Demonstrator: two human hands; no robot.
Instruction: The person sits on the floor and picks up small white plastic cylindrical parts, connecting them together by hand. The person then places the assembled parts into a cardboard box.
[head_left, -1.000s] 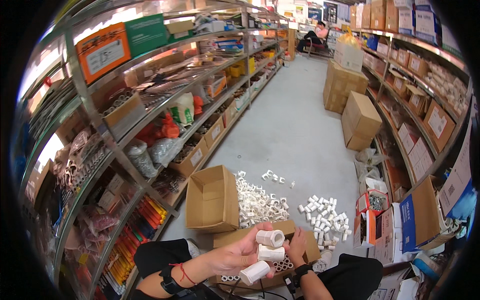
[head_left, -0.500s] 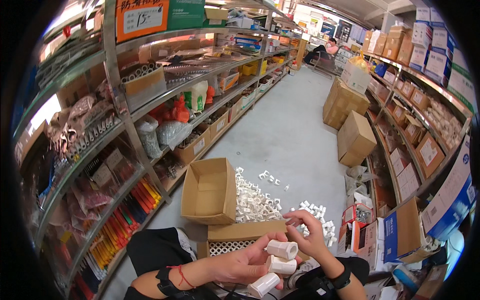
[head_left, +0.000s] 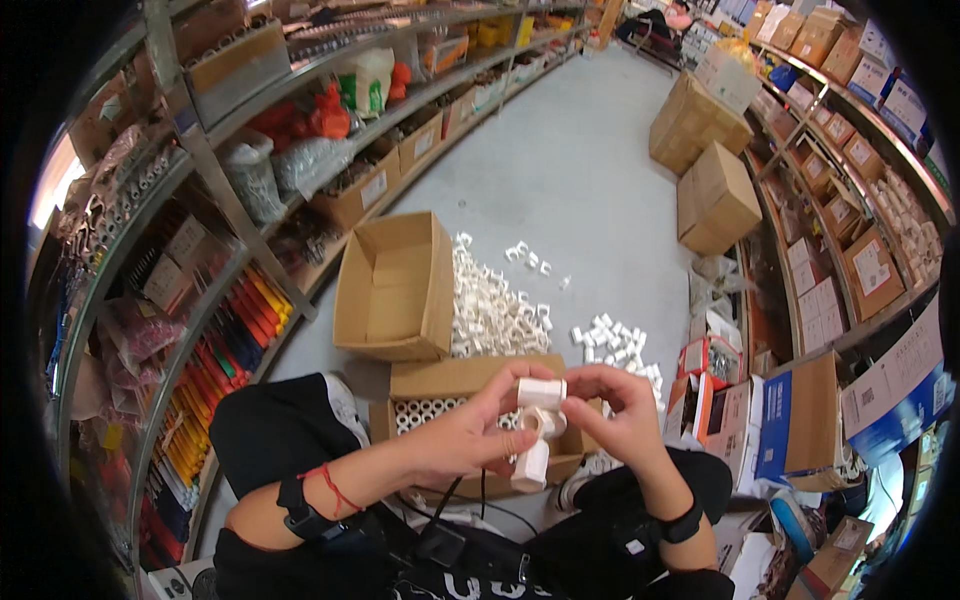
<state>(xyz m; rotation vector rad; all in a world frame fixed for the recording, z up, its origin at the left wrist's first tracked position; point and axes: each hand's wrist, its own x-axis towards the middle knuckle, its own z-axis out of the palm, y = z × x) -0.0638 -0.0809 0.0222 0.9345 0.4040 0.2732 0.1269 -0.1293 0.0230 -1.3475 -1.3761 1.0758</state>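
My left hand (head_left: 465, 432) is closed around white plastic pipe fittings (head_left: 541, 392), about three of them bunched at the fingers and thumb. My right hand (head_left: 625, 412) meets them from the other side, its curled fingers and thumb against the upper fittings. Right below the hands stands an open cardboard box (head_left: 475, 377) with its flap up. Rows of white fittings (head_left: 425, 412) stand on end inside it, ring openings upward; my hands and forearm hide part of the box.
An empty-looking open carton (head_left: 395, 345) stands beyond the box at left. White pipe clips (head_left: 495, 305) lie heaped on the floor beside it, with loose white fittings (head_left: 612, 340) to their right. Shelving lines both sides; large cartons (head_left: 715, 195) stand along the right. A person sits far off.
My right hand has come in from the right to the fittings in my left hand. The fittings have shifted in the grip, and the view has tilted downward.
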